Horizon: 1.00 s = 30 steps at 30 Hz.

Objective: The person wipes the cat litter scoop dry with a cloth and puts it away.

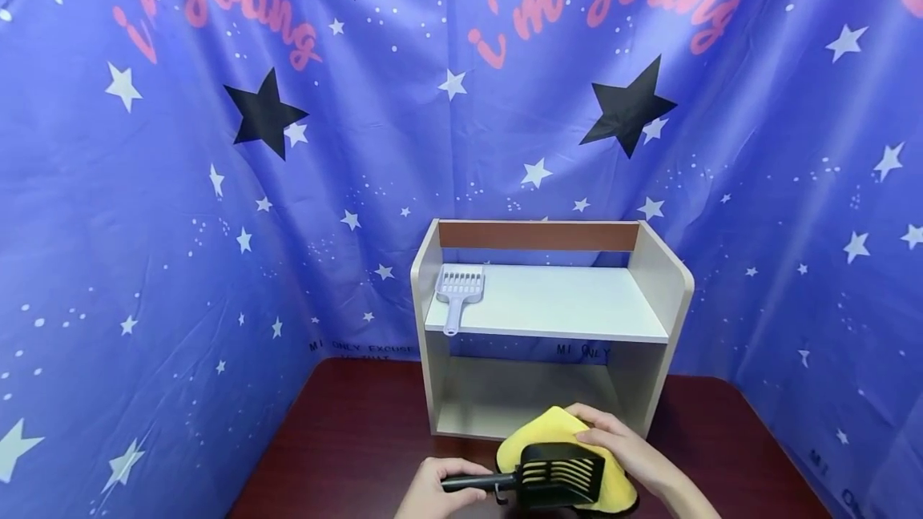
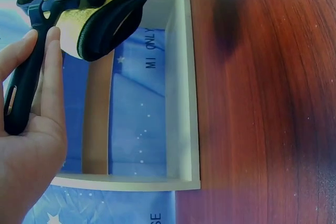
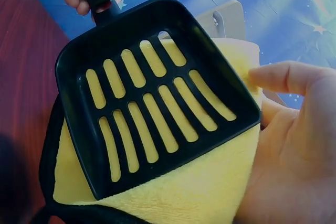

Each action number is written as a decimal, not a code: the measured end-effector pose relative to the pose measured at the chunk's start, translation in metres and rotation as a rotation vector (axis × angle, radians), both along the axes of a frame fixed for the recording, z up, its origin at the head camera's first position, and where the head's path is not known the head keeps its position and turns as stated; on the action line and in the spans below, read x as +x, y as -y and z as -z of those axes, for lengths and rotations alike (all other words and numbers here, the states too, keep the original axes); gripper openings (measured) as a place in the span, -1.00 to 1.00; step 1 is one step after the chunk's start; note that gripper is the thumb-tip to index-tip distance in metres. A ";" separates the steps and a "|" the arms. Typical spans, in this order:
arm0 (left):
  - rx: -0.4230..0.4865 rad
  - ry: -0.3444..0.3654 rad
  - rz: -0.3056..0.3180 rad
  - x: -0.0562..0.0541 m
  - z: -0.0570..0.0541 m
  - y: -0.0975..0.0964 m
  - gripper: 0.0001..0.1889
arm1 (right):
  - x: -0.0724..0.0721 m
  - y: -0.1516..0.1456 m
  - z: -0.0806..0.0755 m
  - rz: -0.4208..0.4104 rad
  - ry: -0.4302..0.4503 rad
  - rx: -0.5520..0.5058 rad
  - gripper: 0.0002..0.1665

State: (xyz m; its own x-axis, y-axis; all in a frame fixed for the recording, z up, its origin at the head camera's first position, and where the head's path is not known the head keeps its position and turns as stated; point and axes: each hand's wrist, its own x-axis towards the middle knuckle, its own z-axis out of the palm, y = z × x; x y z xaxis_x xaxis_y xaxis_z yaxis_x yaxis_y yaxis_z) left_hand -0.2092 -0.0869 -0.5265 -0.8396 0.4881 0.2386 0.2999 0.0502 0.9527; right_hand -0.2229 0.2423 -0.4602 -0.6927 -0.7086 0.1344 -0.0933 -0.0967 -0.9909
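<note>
My left hand [image 1: 429, 490] grips the black handle of a slotted cat litter scoop [image 1: 532, 495], thumb on one side and fingers on the other. The scoop's pan points to the right, and in the right wrist view its two rows of slots show yellow behind them. That yellow is a plush cloth [image 1: 537, 429] with a black edge, folded behind and around the pan's far side. My right hand [image 1: 622, 445] holds the cloth with the thumb on its face, close to the pan's side; the other fingers are partly hidden behind the cloth.
Behind the hands a two-tier wooden shelf [image 1: 548, 303] stands on the dark red table [image 1: 339, 439]. A pale lavender slotted scoop [image 1: 460, 285] lies at the left of its upper board, handle over the front edge. Blue star-printed curtains [image 1: 180, 263] enclose the table.
</note>
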 end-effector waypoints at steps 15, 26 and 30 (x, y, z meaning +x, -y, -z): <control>0.013 0.004 -0.006 -0.007 -0.003 -0.004 -0.74 | -0.002 0.005 -0.006 0.134 -0.221 0.219 -0.61; -0.008 -0.031 0.013 -0.008 -0.004 -0.010 -0.73 | -0.003 0.007 -0.007 0.066 -0.283 0.226 -0.59; 0.012 0.031 0.046 -0.006 -0.001 -0.010 -0.71 | -0.002 0.007 -0.004 0.026 -0.308 0.214 -0.58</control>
